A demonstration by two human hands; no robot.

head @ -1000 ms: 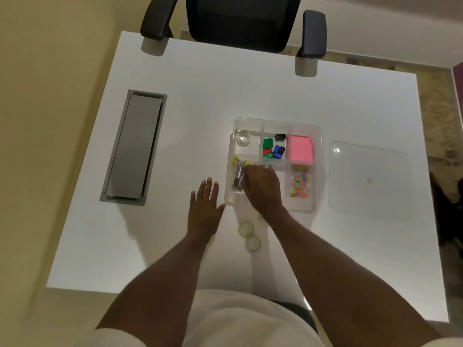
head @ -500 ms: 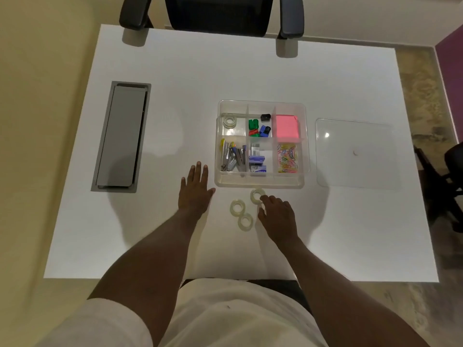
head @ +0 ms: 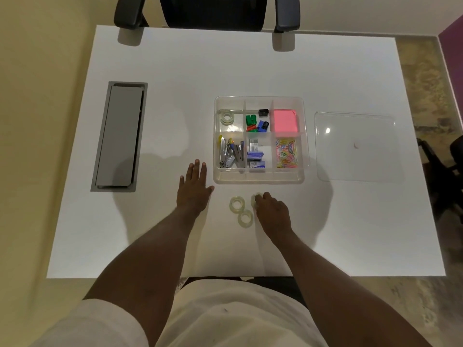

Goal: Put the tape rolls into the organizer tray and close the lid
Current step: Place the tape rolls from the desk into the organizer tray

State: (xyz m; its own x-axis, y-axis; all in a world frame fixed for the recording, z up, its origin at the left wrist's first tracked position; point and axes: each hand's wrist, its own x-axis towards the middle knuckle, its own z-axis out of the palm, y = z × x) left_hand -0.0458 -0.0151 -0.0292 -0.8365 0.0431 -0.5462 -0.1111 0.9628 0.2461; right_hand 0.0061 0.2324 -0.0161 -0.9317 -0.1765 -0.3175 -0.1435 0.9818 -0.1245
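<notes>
A clear organizer tray (head: 259, 180) with several compartments sits mid-table. One clear tape roll (head: 227, 117) lies in its far-left compartment. Three more rolls lie on the table in front of the tray: one (head: 237, 203), one nearer me (head: 245, 218), and a third (head: 255, 198) partly under the fingers of my right hand (head: 271, 211), which curl onto it. My left hand (head: 193, 187) rests flat on the table, fingers apart, just left of the tray. The clear lid (head: 355, 146) lies flat to the tray's right.
The tray also holds staplers (head: 230, 154), staple boxes (head: 255, 156), coloured sharpeners (head: 256, 121), pink sticky notes (head: 285, 120) and paper clips (head: 286, 154). A grey cable hatch (head: 119, 136) is set into the table at left. A black chair (head: 213, 11) stands at the far edge.
My right hand left the tray's stapler compartment and came back to the rolls in front of the tray, closing onto the rightmost one. The left hand stayed put; the camera shifted.
</notes>
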